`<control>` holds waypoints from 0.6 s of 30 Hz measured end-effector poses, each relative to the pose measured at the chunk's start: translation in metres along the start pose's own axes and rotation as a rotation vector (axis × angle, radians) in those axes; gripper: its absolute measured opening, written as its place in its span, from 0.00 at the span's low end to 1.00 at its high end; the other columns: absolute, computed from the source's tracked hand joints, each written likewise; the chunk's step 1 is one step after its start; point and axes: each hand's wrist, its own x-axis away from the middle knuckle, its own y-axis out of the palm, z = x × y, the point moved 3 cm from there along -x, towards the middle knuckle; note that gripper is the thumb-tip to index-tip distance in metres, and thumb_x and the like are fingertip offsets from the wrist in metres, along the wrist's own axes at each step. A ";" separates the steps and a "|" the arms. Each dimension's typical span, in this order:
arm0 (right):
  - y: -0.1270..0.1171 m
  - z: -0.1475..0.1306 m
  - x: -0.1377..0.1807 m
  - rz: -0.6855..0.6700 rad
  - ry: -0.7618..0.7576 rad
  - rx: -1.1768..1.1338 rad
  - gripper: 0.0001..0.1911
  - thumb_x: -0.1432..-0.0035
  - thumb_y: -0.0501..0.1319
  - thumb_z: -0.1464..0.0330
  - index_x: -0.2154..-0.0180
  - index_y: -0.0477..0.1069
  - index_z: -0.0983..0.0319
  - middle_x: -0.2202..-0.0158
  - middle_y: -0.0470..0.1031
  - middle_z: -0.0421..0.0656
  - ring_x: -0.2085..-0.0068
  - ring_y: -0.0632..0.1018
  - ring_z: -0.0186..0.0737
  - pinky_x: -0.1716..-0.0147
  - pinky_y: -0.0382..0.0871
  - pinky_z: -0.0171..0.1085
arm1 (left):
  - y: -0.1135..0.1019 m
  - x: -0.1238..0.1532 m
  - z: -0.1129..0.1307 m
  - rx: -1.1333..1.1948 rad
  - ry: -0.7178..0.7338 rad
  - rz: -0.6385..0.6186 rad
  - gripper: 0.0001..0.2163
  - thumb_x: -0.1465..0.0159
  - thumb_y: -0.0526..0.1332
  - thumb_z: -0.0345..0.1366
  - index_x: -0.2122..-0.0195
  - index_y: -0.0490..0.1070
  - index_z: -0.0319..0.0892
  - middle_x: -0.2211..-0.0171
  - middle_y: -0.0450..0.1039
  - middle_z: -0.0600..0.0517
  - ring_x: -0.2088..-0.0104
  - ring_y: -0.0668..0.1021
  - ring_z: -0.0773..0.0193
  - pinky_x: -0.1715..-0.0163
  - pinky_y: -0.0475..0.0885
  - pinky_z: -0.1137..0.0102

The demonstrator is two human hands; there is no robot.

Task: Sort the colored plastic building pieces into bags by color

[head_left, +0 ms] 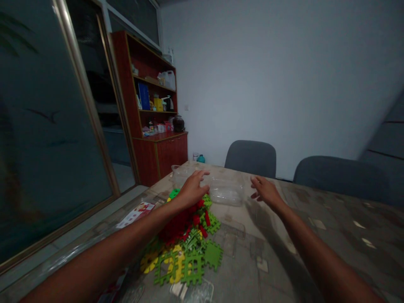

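Observation:
A clear plastic container lies on the table between my two hands. My left hand is at its left end, fingers apart and curved, holding nothing that I can see. Off the container's right end, my right hand hangs above the table with its fingers spread and nothing in them. Below my left hand is a heap of plastic building pieces: red ones, green notched plates and yellow pieces. My left forearm hides part of the heap.
Another clear plastic piece stands behind my left hand. A printed sheet lies left of the heap on the patterned table. Grey chairs stand at the far side, and a wooden cabinet is at the back left.

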 end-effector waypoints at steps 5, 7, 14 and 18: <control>-0.040 0.052 0.064 0.052 -0.093 -0.048 0.16 0.44 0.59 0.58 0.61 0.77 0.61 0.64 0.82 0.44 0.74 0.81 0.41 0.79 0.71 0.36 | 0.009 0.028 0.019 0.085 0.064 -0.096 0.18 0.41 0.59 0.31 0.49 0.72 0.41 0.46 0.74 0.43 0.53 0.80 0.53 0.57 0.76 0.63; -0.069 0.077 0.095 0.125 -0.086 -0.017 0.19 0.48 0.58 0.55 0.63 0.78 0.60 0.69 0.82 0.45 0.75 0.80 0.44 0.78 0.71 0.39 | 0.018 0.044 0.031 0.129 0.087 -0.174 0.16 0.40 0.59 0.33 0.50 0.73 0.41 0.49 0.76 0.44 0.54 0.80 0.54 0.59 0.75 0.64; -0.246 0.182 0.210 0.656 0.147 0.360 0.18 0.50 0.56 0.52 0.63 0.77 0.51 0.62 0.84 0.52 0.62 0.82 0.61 0.64 0.70 0.53 | 0.073 0.099 0.075 0.273 0.087 -0.509 0.13 0.37 0.59 0.36 0.53 0.76 0.43 0.56 0.78 0.46 0.61 0.79 0.58 0.64 0.73 0.67; -0.357 0.241 0.284 0.946 0.295 0.620 0.22 0.50 0.55 0.53 0.57 0.79 0.51 0.61 0.80 0.67 0.65 0.80 0.67 0.68 0.64 0.58 | 0.118 0.121 0.099 0.358 0.064 -0.650 0.11 0.38 0.59 0.33 0.56 0.77 0.43 0.59 0.79 0.46 0.62 0.79 0.58 0.63 0.74 0.67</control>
